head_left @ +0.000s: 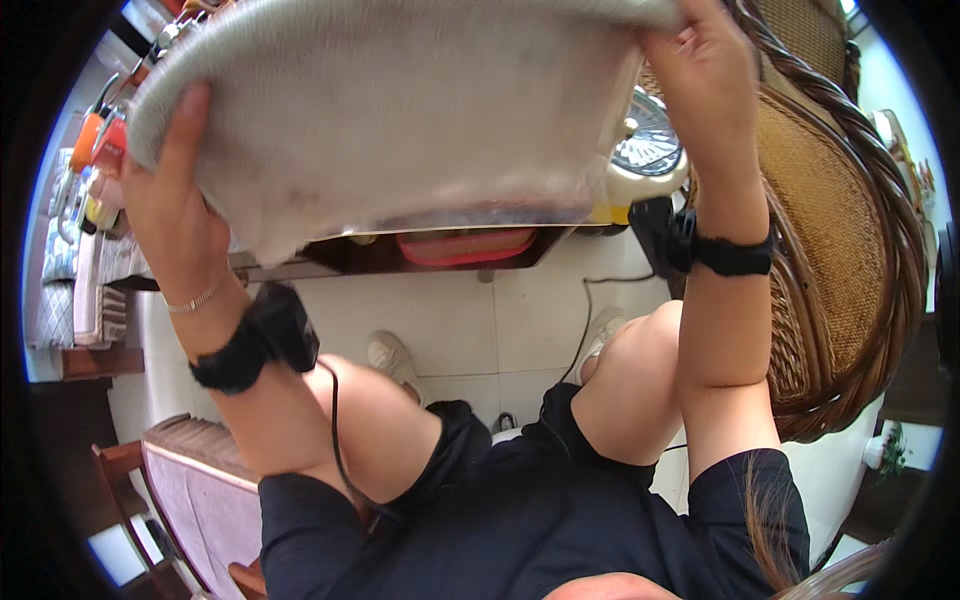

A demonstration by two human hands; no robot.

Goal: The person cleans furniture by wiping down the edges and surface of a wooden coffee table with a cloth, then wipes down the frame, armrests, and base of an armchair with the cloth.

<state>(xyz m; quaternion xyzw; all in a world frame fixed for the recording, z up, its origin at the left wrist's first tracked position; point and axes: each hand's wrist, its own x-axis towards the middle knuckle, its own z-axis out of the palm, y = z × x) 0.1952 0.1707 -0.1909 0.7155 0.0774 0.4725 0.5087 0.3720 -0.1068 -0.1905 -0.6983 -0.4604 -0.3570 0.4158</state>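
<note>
A pale grey-white cloth (pixel 420 120), blurred by motion, is stretched wide in front of me. My left hand (pixel 176 176) grips its left edge, the thumb lying on the side that faces me. At the upper right corner, my right hand (pixel 709 82) pinches the border between thumb and fingers. The cloth hangs between both hands, with a loose lower corner drooping at the left. Most of the table behind it is hidden. Each forearm wears a black strap with a small device, the left device (pixel 289 326) and the right device (pixel 660 236), with cables trailing.
A dark table with a shelf holds a pink-rimmed container (pixel 465 247) beneath its top. A woven rattan chair (pixel 825 225) stands close on the right, near a white item with a ribbed clear top (pixel 649 142). Cushioned wooden seating (pixel 195 480) is at the left. Tiled floor (pixel 457 315) lies below.
</note>
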